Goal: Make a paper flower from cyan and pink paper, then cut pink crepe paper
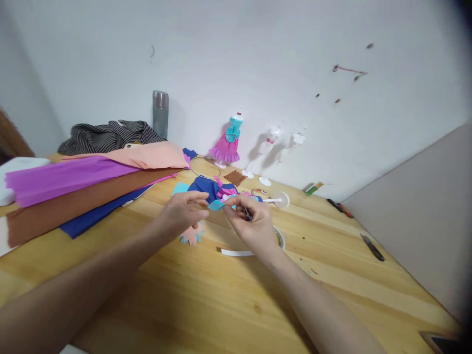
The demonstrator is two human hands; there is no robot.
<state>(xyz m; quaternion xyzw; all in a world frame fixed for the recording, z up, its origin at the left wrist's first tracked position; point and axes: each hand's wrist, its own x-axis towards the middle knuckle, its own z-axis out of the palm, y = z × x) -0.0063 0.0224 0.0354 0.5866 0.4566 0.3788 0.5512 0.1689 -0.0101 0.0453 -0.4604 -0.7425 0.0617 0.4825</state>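
Midway through, by the look of it: pinching a small turquoise piece (215,205), cut but apparently not yet fixed to anything, right at the thumb and fingertips of the right hand (255,221). Hovering just left of that pinch with the left hand (181,212), fingers parted, gripping nothing visible. Below and left of the grip, a peach cutout (191,236), already shaped. Just beyond the grip, bunched blue material (202,185). Farther back, past the grip, one dress form (231,136) already clothed, two bare-looking forms (272,135) beside it.
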